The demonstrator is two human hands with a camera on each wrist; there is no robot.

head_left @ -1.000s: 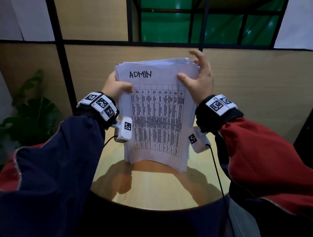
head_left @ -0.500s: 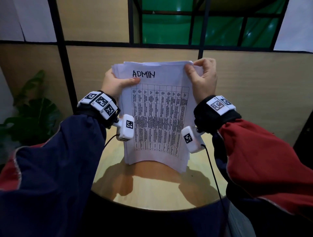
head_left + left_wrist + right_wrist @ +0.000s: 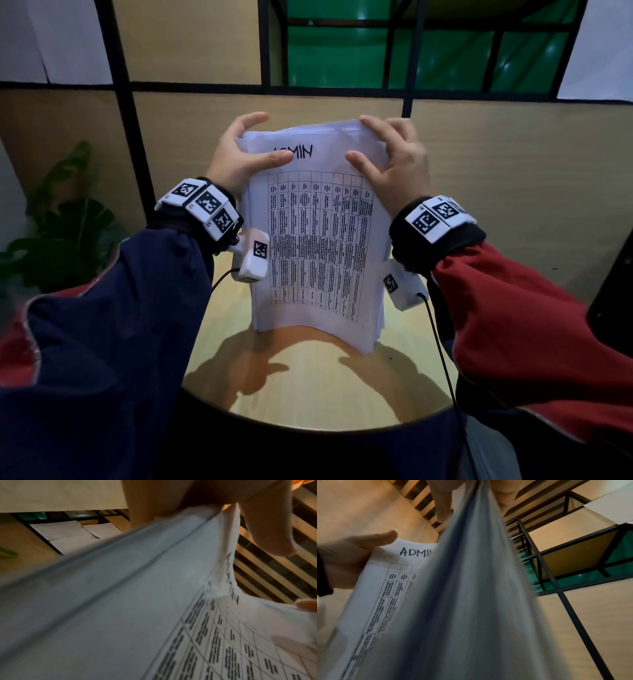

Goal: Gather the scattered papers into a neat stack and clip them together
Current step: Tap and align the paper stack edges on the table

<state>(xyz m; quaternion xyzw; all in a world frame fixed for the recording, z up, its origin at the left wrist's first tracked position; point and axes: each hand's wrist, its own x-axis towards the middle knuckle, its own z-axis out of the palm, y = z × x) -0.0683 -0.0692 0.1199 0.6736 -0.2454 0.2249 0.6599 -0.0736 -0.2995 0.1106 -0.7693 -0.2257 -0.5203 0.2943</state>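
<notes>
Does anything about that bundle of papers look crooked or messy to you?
Slightly. The paper stack stands on edge on the round table, held by the left hand and right hand, but its sheets are not flush: edges fan out at the top and lower right corner.

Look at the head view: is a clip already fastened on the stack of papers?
No. The stack of papers stands on the table, gripped by both hands, no clip visible.
</notes>
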